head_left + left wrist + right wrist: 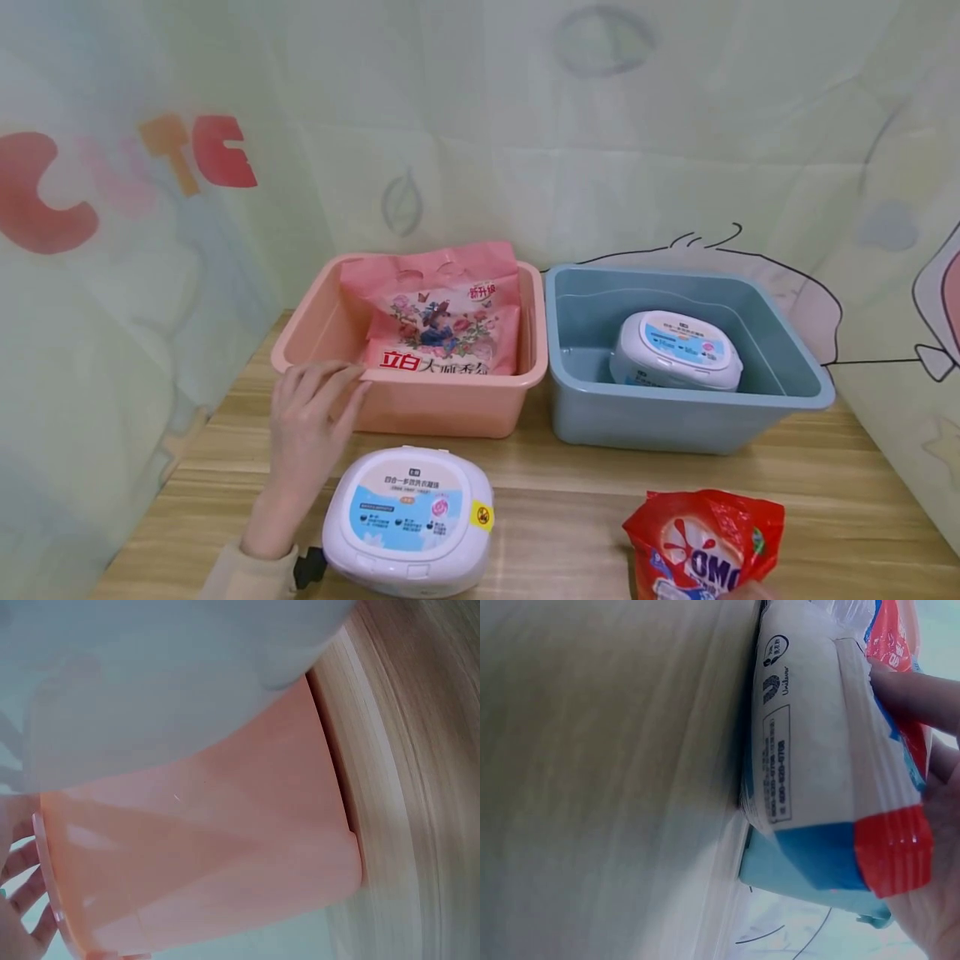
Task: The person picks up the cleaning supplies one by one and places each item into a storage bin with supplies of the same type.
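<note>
In the head view my left hand [315, 412] is at the front left of the pink basin [442, 408], its fingers and thumb pinching the rim. The left wrist view shows those fingers [26, 892] at the basin's edge. A pink printed bag [450, 325] leans inside this basin. Just in front of it stands a white laundry-pod box [405, 521] with a blue label. My right hand [922, 802] grips a red OMO detergent bag [697, 542], thumb on one side; its other fingers are mostly hidden. Only a sliver of that hand shows in the head view.
A blue-grey basin [660, 421] stands right of the pink one, holding another white pod box [675, 350]. Both basins are on a wooden table [555, 517]. A printed curtain [465, 125] hangs behind and along the sides.
</note>
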Available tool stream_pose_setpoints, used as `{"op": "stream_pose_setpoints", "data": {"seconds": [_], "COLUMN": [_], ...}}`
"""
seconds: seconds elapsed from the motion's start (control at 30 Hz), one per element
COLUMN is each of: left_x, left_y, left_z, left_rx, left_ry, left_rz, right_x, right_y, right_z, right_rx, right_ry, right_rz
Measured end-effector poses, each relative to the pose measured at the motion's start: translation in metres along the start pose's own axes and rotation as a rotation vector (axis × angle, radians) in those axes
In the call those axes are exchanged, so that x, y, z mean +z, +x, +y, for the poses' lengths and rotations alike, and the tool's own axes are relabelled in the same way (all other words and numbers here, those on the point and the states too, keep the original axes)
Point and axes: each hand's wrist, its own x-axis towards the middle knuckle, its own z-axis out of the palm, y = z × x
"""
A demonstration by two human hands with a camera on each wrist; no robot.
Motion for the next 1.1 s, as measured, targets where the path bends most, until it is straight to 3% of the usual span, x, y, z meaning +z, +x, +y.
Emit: {"op": "stream_pose_setpoints", "data": {"seconds": [0.27, 0.57, 0.9, 1.1], "left_x": [-0.001, -0.003, 0.0, 0.0], "left_y": [-0.001, -0.001, -0.002, -0.002], "left_z": [0.0, 0.0, -0.001, 0.0], "left_rx": [-0.025, -0.024, -0.004, -0.019], "left_ry": [0.012, 0.03, -0.014, -0.01], "left_rz": [-0.026, -0.043, -0.006, -0.009], "right_x": [-0.013, -0.013, -0.018, -0.012], "right_y": [0.005, 0.007, 0.01, 0.005], "right_z": [-0.017, -0.01, -0.017, -0.004], "right_rx": [-0.109, -0.211, -0.216, -0.223], "right_ry": [0.086, 0.181, 0.148, 0.176], "right_rz": [-0.007, 0.007, -0.006, -0.011]}}
